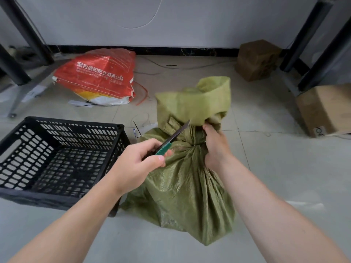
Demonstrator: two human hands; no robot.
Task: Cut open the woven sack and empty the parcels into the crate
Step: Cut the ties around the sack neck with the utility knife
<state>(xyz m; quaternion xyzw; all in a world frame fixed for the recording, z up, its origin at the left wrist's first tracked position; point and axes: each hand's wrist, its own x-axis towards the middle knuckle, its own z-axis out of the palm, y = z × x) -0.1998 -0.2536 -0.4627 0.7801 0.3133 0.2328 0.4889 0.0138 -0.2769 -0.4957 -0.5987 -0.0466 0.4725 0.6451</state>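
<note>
At frame centre I see the green woven sack (182,186) on the floor, my right hand (216,147) clamped on its tied neck. My left hand (138,164) grips a green-handled utility knife (171,139), blade at the neck. The black crate (57,158) sits left, beside the sack. The red bag (98,76) upper left reads "烟台盛阳肥业有限公司".

A single wide-angle view comes from the person's head, facing forward and steeply down at the tiled floor (275,168). It sits close above both forearms, which reach in from the bottom edge. The far wall (190,19) bows along the top, and straight lines bend near the borders.
</note>
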